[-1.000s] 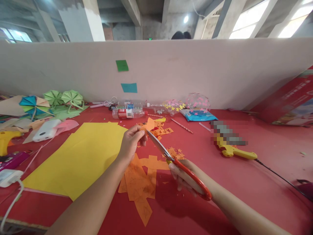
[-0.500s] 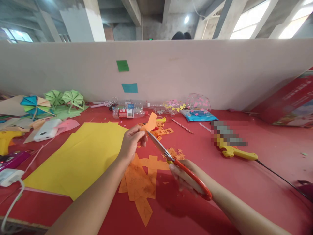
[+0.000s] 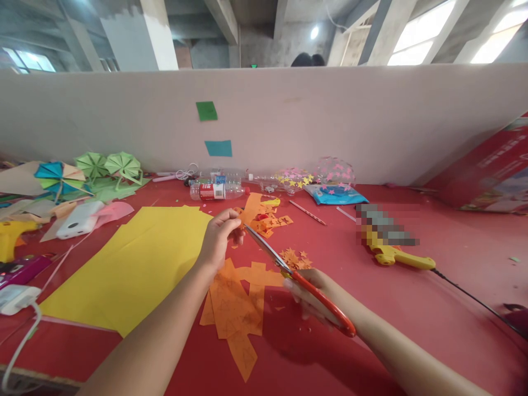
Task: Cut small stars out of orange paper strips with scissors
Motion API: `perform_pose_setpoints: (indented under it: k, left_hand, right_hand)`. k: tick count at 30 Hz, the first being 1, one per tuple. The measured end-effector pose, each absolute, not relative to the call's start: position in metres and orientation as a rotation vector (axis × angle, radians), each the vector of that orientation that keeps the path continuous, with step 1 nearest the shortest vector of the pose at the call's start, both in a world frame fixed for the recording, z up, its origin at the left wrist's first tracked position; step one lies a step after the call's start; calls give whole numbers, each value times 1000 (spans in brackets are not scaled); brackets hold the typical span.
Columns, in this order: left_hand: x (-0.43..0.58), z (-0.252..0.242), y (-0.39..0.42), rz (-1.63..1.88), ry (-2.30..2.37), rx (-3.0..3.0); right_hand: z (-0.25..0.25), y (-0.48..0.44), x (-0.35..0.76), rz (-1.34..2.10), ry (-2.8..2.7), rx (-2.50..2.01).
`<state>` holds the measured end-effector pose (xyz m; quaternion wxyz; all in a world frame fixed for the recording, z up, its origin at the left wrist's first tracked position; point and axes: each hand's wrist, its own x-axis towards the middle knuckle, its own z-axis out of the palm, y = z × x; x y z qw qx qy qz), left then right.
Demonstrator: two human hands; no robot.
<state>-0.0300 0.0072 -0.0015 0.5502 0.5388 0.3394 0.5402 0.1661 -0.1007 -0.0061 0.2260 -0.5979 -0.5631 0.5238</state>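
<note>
Right hand: closed through the red handles of the scissors, above the red table; the blades look nearly together.
Left hand: thumb and fingers pinch the orange piece, held in the air beyond the orange offcut.
Risk, fingers: the blade tips sit just beside the left fingertips, so a slip could probably nick them.
Risk, paper: the orange piece is gripped at one edge only, so it may bend away from the blades and tear.
Risk, stars: the star cutouts lie loose near the right hand, and a brush could scatter them.
Count, near: one pair of scissors, one orange offcut, one yellow sheet.
Count, middle: one glue gun; the stars are too small to count.
Count, far: one labelled bottle, two green fans, two paper squares on the partition.
</note>
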Motion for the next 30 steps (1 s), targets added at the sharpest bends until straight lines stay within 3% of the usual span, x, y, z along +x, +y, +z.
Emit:
perform_pose_setpoints:
  k: [16,30]
  left_hand:
    - [-26,1,-2,1286,820,1470]
    - [-18,-4,-5,1277,756,1290]
  right_hand:
    - [-4,-103,167,1456,-1527,-1566]
    - [-9,-106,162,1454,-1485,-1527]
